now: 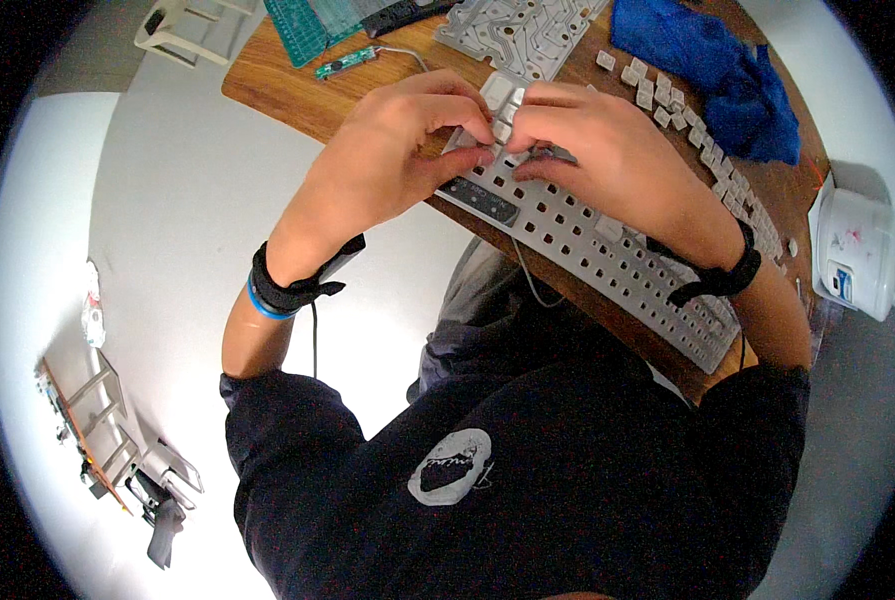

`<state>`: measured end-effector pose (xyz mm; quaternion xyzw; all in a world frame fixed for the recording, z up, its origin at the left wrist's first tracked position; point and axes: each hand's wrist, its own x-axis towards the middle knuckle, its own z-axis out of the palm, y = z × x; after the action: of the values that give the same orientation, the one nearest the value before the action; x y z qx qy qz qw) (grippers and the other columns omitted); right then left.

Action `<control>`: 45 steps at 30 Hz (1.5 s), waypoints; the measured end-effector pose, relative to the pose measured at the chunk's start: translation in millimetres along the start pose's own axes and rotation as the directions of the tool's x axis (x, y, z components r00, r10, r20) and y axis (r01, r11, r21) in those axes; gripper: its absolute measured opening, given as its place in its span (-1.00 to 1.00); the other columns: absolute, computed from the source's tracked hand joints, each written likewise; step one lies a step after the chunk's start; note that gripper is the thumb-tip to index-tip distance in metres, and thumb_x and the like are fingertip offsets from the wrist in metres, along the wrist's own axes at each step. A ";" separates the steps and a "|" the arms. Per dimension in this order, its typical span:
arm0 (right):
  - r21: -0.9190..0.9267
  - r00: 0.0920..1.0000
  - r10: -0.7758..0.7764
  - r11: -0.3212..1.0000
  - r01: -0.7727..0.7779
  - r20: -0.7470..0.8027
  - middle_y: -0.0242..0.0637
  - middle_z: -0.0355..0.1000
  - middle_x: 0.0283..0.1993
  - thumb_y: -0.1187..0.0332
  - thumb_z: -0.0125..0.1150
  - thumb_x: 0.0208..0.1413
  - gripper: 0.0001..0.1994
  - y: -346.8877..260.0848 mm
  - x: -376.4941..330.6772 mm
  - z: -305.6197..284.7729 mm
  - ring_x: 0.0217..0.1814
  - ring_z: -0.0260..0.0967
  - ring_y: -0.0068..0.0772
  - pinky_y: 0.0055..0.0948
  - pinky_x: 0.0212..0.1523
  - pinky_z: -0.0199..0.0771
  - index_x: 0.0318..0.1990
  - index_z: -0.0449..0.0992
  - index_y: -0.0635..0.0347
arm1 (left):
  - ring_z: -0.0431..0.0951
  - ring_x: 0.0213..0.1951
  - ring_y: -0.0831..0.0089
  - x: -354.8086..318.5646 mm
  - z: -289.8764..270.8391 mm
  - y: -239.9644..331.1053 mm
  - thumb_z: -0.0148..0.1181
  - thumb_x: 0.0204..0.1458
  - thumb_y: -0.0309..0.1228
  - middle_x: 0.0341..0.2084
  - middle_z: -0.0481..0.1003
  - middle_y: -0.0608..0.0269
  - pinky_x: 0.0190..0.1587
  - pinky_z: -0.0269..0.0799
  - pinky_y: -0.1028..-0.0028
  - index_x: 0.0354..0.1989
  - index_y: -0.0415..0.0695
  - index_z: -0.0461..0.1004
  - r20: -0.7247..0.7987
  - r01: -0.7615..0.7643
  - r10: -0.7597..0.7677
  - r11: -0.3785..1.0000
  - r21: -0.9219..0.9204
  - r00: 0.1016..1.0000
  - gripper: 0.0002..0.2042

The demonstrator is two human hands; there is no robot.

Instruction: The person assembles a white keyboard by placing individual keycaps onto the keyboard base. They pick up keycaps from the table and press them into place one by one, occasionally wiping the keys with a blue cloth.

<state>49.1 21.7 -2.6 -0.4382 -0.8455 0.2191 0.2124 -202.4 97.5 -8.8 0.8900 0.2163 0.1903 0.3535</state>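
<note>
Right, from my far-off seat I've got the left grip [387, 142] with thumb and forefinger bent in close by white keycaps [497, 90] at the upper-left end of the pale keyboard shell [577, 235], which lies slantwise along the near edge of the bench [292, 95]. Beside it, the right grip [617, 145] curls over the same end (whether either one pinches a cap, I can't tell), while loose keycaps [645, 96] trail past a crumpled blue cloth [707, 70].

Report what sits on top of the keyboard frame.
White keycaps sit at the left end of the keyboard frame, between the left hand and right hand; a pale block lies nearer the middle. What lies beneath the hands and right wrist is covered.
</note>
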 end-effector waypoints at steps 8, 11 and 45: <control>0.075 0.997 -0.032 0.997 0.026 0.071 -0.09 0.51 -0.18 0.47 0.36 0.08 -0.87 -10.2 14.1 -11.7 -0.04 0.59 0.14 -0.01 -0.08 0.59 -0.26 0.53 0.27 | 0.73 -0.09 0.21 0.3 2.5 -5.5 0.51 0.09 -0.59 -0.09 0.65 0.17 -0.05 0.65 0.33 -0.23 -0.18 0.68 -0.033 -0.023 0.021 0.998 -0.062 0.999 -0.87; 0.040 0.996 -0.056 0.998 0.053 0.066 -0.06 0.51 -0.21 0.44 0.29 0.12 -0.89 -10.1 17.0 -9.4 -0.05 0.59 0.15 -0.03 -0.08 0.59 -0.29 0.52 0.30 | 0.72 -0.11 0.23 1.0 2.6 -8.2 0.50 0.09 -0.59 -0.07 0.65 0.17 -0.07 0.64 0.35 -0.25 -0.18 0.68 -0.035 -0.034 0.031 0.996 -0.077 0.999 -0.88; -0.107 0.986 0.001 0.994 -0.018 -0.166 -0.04 0.62 -0.13 0.31 0.30 0.35 -0.80 75.8 -47.7 -83.9 -0.07 0.62 0.08 -0.10 -0.04 0.62 -0.07 0.71 0.24 | 0.73 -0.19 0.11 59.5 -17.1 37.9 0.47 0.17 -0.46 -0.20 0.70 0.04 -0.10 0.63 0.25 -0.19 -0.25 0.68 0.101 -0.120 0.100 0.970 0.212 0.990 -0.86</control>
<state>169.6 36.7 15.4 -0.4698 -0.8334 0.1371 0.2569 -151.7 112.9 40.8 0.9416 0.1700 0.1446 0.2523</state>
